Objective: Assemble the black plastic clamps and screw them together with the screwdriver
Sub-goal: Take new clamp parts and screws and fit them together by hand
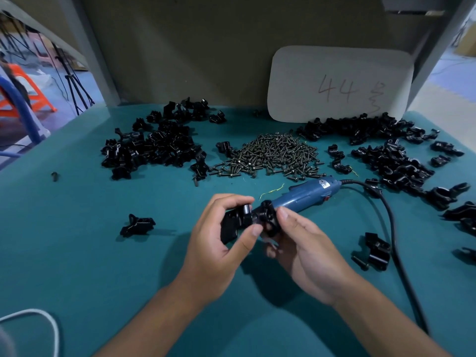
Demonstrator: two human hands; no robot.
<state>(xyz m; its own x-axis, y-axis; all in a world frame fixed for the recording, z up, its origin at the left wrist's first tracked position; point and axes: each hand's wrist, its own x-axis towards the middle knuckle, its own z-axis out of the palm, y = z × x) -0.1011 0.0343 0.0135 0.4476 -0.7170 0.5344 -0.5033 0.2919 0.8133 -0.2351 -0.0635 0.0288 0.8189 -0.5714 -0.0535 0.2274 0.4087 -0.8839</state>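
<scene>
Both hands are raised above the teal table [77,253], near its middle, each holding one black plastic part. The left hand [219,243] grips a clamp half [235,222]: the fingers curl over its upper edge, the thumb presses against its right side, and the part sits within the cupped palm with its lower body showing between thumb and fingers. The right hand [306,251] pinches a second clamp piece [269,219] between the thumb, which lies along its right face, and fingers curled beneath it. The two pieces meet or nearly meet between the hands; whether they are engaged cannot be told.

The blue electric screwdriver [306,194] lies on the table just behind the hands, unheld, its tip end hidden behind the second piece. Its black cord [391,228] runs off to the right and toward the near edge.

A heap of screws [273,155] sits at centre rear. A pile of black parts [154,145] lies left of it, and another spread of black parts [386,155] lies right. A single clamp part [137,225] rests on the table left of the left hand. A white card [340,83] marked "44" leans against the back wall.
</scene>
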